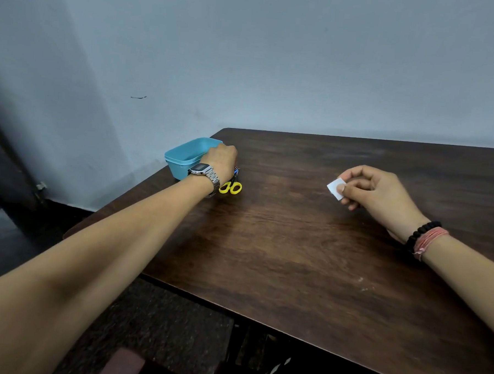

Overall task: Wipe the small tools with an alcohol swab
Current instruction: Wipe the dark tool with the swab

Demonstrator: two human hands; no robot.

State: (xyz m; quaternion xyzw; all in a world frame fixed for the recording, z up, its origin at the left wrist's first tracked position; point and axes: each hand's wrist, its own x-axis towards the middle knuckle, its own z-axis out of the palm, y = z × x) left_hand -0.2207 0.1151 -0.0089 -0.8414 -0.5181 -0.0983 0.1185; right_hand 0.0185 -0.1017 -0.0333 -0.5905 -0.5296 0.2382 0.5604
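Observation:
My left hand (pixel 220 159) reaches to the far left of the table, beside a light blue plastic box (pixel 184 155). Its fingers curl down over small tools that it hides; whether it grips one I cannot tell. Just below that hand lie small scissors with yellow handles (pixel 230 187), and a blue-tipped tool (pixel 236 172) peeks out by the wrist. My right hand (pixel 377 190) hovers over the table on the right, pinching a small white alcohol swab (pixel 335 188) between thumb and fingers.
The dark wooden table (pixel 308 247) meets a pale wall at the back. Its left edge runs diagonally past the blue box. A silver watch (pixel 203 171) sits on my left wrist and bead bracelets (pixel 425 236) on my right.

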